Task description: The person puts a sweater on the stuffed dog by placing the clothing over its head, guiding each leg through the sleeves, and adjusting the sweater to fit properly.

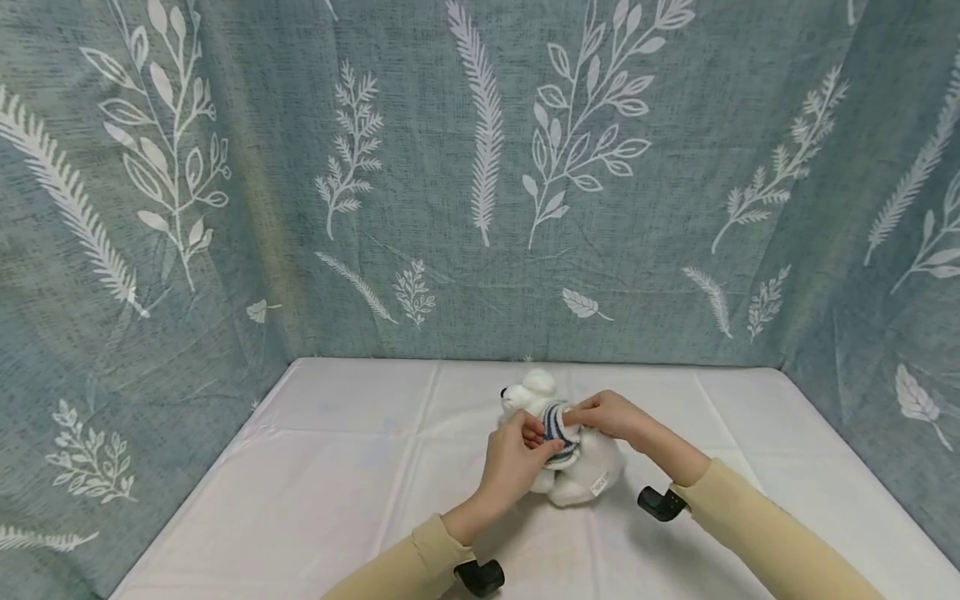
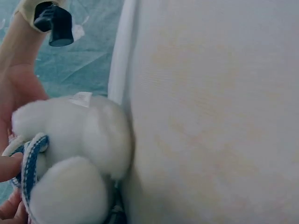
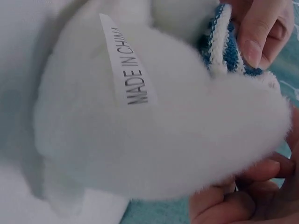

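Observation:
A white plush bear [image 1: 588, 471] sits on the table with its black nose toward the left. Around its upper body is a blue-and-white striped knitted sweater [image 1: 558, 433], also seen in the right wrist view. My left hand [image 1: 513, 454] pinches the front of this sweater between thumb and fingers. At the sweater's back edge, near the bear's shoulder, my right hand [image 1: 606, 414] grips the knit with bent fingers. Its fingertips are partly hidden behind the plush in the right wrist view. A white label [image 3: 128, 65] reading "MADE IN CHINA" sticks out from the fur.
A white cloth covers the table [image 1: 360, 467]. Blue-green curtains [image 1: 420, 167] with white leaf patterns hang behind and at both sides. Black wrist cameras [image 1: 480, 577] stick out below both beige sleeves.

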The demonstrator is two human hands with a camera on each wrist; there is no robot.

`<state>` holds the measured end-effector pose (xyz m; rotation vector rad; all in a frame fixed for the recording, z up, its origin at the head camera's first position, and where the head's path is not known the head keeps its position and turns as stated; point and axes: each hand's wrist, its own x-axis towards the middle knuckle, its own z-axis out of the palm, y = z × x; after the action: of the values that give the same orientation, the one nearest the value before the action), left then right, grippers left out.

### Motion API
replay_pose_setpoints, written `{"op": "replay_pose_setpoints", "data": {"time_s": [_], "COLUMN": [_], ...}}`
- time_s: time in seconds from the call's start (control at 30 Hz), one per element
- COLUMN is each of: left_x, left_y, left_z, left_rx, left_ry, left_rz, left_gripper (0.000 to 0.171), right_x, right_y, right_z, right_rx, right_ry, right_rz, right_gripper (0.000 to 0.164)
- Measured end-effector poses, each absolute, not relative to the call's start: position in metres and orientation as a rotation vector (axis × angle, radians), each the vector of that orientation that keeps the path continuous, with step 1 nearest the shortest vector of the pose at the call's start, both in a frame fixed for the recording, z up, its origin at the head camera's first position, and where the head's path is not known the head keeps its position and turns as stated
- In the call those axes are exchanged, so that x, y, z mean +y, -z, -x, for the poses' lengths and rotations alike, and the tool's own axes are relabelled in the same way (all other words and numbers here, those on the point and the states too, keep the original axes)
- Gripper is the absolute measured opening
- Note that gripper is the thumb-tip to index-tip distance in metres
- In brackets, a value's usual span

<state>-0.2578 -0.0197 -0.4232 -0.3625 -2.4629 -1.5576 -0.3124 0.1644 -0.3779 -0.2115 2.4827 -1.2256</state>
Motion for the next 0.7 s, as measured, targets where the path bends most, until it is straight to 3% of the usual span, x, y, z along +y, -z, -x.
{"op": "replay_pose_setpoints", "data": {"time_s": [0.23,0.7], "left_x": [-0.019,-0.032], "left_y": [0.42,0.43], "left_z": [0.257,0.259], "left_rx": [-2.46,-2.533], "left_ry": [1.566,1.436], "left_rz": [0.367,0.483], "left_gripper": [0.023,0.018], "right_x": [0.159,0.151], "right_y": [0.38,0.378], "right_z": [0.308,0.31], "right_rx": [2.621,2.53], "right_ry": [1.113,1.132], "right_rz": [0.421,0.356], "right_gripper": [0.034,0.036]}}
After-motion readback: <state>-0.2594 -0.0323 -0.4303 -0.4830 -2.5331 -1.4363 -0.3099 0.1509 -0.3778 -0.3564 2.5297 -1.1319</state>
